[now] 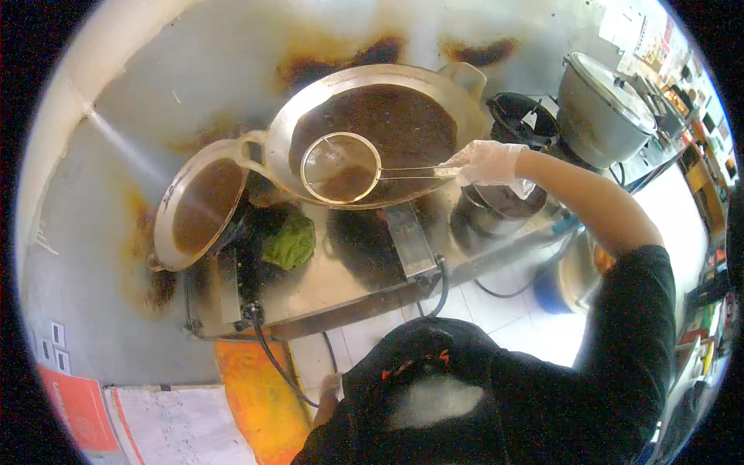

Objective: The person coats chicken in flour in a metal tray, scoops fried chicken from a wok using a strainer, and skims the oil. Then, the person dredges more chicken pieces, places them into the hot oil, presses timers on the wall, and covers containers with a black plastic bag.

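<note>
My right hand (490, 164), in a clear plastic glove, is closed around the handle of a round mesh strainer (341, 168). The strainer is over the near left part of a large two-handled wok (310, 97), which holds dark brown liquid (387, 116). To the left stands a smaller pan (165, 213) with brown liquid in it. A green cloth (290, 240) lies between the pan and a metal burner control box (409, 240). Below my right hand is a metal pot (500, 213). Only the wrist area of my left arm (328, 391) shows at the bottom; its fingers cannot be made out.
A large lidded pot (601, 116) stands at the back right, beside a black burner (521, 116). Black hoses hang from the stove's front edge (349, 306). A blue and white bucket (566, 279) is on the floor at right. An orange mat (260, 403) lies below left.
</note>
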The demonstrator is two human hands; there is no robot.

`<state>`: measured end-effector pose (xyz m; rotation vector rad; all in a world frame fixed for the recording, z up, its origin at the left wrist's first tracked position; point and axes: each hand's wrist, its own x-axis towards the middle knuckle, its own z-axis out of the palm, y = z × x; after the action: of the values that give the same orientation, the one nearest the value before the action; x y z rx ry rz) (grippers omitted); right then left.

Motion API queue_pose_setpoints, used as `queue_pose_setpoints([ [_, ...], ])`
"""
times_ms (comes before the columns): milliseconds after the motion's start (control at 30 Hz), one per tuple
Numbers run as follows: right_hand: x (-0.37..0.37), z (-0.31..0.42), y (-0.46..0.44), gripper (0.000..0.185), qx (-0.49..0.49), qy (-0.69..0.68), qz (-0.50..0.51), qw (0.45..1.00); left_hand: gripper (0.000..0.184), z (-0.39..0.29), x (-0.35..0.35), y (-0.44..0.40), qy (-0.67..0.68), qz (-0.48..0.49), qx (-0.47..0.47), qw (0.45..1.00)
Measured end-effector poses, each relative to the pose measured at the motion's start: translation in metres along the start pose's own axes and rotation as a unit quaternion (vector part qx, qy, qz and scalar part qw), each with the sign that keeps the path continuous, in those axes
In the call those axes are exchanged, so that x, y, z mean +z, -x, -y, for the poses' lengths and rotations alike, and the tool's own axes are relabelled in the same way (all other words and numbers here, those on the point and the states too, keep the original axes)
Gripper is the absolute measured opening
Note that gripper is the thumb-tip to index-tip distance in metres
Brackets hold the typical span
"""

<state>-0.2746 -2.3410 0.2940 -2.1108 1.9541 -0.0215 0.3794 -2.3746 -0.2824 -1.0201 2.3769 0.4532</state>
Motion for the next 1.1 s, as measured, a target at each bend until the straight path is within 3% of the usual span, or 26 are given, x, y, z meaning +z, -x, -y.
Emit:
queue_pose_setpoints([
  [33,0.016,-0.023,0.0,0.051,-0.139,0.137,-0.061,0.979,0.028,0.0,-0.001,-0.002,-0.003,0.0,0.003,1.0],
  [67,0.017,-0.025,0.005,0.051,-0.137,0.135,-0.061,0.979,0.028,-0.001,-0.004,-0.003,-0.005,0.0,0.006,1.0],
  [167,0.004,-0.013,0.025,0.05,-0.047,-0.008,-0.05,0.998,0.028,-0.001,-0.009,-0.009,-0.014,0.0,0.016,1.0],
  [267,-0.013,0.004,0.046,0.042,0.086,-0.08,0.043,0.992,0.029,0.0,-0.014,-0.018,-0.025,-0.001,0.028,0.999],
  [367,0.003,-0.018,0.057,0.044,-0.005,-0.034,-0.037,0.999,0.029,0.0,-0.02,-0.026,-0.038,-0.003,0.041,0.998],
  [433,0.007,-0.021,0.063,0.045,0.12,-0.09,-0.011,0.989,0.029,0.0,-0.024,-0.032,-0.05,-0.008,0.054,0.997],
  [533,0.016,-0.03,0.071,0.044,0.09,-0.076,-0.047,0.992,0.028,0.0,-0.029,-0.036,-0.046,0.0,0.05,0.998],
  [633,0.011,-0.02,0.081,0.043,0.147,-0.124,-0.04,0.981,0.027,-0.001,-0.031,-0.038,-0.05,0.005,0.048,0.998],
  [967,0.002,-0.012,0.106,0.041,0.142,-0.063,-0.063,0.986,0.025,-0.011,-0.039,-0.042,-0.055,0.013,0.053,0.997],
  [1033,0.008,-0.029,0.113,0.043,0.038,-0.103,-0.106,0.988,0.024,-0.011,-0.041,-0.043,-0.056,0.013,0.054,0.997],
  [1067,0.005,-0.028,0.11,0.046,0.132,-0.13,-0.052,0.981,0.024,-0.01,-0.042,-0.045,-0.06,0.014,0.056,0.996],
  [1100,0.002,-0.025,0.115,0.046,0.136,-0.133,-0.055,0.98,0.024,-0.01,-0.045,-0.047,-0.063,0.014,0.059,0.996],
])
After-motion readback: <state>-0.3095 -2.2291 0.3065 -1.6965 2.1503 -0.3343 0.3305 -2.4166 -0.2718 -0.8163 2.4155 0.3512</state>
